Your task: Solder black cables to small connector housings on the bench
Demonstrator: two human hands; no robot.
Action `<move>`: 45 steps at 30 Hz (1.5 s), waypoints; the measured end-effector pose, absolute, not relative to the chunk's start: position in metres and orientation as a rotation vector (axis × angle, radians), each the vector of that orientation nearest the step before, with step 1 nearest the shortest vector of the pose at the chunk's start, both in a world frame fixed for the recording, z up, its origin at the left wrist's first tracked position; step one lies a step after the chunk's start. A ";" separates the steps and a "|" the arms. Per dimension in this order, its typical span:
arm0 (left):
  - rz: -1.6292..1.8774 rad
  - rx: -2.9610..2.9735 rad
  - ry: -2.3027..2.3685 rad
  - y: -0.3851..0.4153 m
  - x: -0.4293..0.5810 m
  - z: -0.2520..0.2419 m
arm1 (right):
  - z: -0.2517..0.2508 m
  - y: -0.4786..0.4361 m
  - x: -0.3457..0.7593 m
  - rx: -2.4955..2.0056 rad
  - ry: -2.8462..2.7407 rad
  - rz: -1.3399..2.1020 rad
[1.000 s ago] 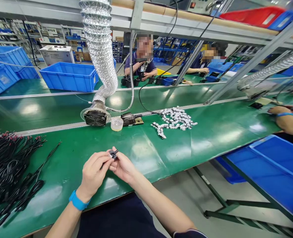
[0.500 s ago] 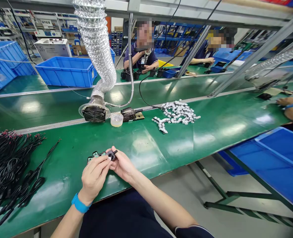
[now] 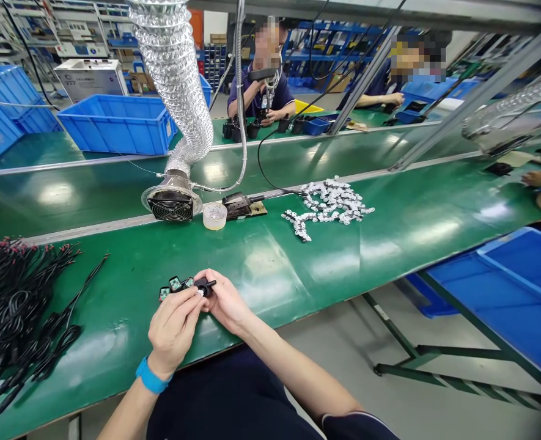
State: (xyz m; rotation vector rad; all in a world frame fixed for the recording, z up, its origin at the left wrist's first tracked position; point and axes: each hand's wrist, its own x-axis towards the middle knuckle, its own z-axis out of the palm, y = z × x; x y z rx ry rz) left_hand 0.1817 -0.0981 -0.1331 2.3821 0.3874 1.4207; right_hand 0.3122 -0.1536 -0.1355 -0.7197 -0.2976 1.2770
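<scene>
My left hand [image 3: 172,330] and my right hand [image 3: 224,300] meet over the green bench [image 3: 270,269], both pinching a small black plastic part [image 3: 205,285] with a short stub. The left fingertips press a tiny pale piece against it. Just left of the part, three small black pieces with green inserts [image 3: 175,285] lie on the bench. A blue band is on my left wrist.
A heap of black cables [image 3: 18,305] lies at left. A pile of small white parts [image 3: 327,205], a soldering stand [image 3: 241,206], a round tub [image 3: 215,216] and a fume duct with fan [image 3: 172,205] stand further back. Blue crates [image 3: 118,125] and other workers are behind; blue bin [image 3: 504,293] at right.
The view has dropped a little. The black pieces with green inserts beside my hands have come into sight. My hands stay together on the black part.
</scene>
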 end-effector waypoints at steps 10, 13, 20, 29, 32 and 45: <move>1.411 2.365 0.484 -0.100 0.182 -0.130 | -0.139 -0.153 0.309 -0.678 -0.303 1.269; 1.371 2.172 0.617 -0.098 0.181 -0.129 | -0.139 -0.151 0.310 -0.617 -0.179 1.361; 0.973 1.757 0.822 -0.076 0.184 -0.129 | -0.143 -0.151 0.312 -0.715 0.098 1.551; 0.655 1.647 0.670 -0.077 0.190 -0.121 | -0.134 -0.157 0.311 -0.978 -0.058 1.370; 0.576 1.586 0.708 -0.079 0.192 -0.116 | -0.135 -0.160 0.311 -1.020 -0.116 1.367; 0.486 1.654 0.811 -0.076 0.202 -0.112 | -0.142 -0.160 0.317 -0.989 -0.095 1.640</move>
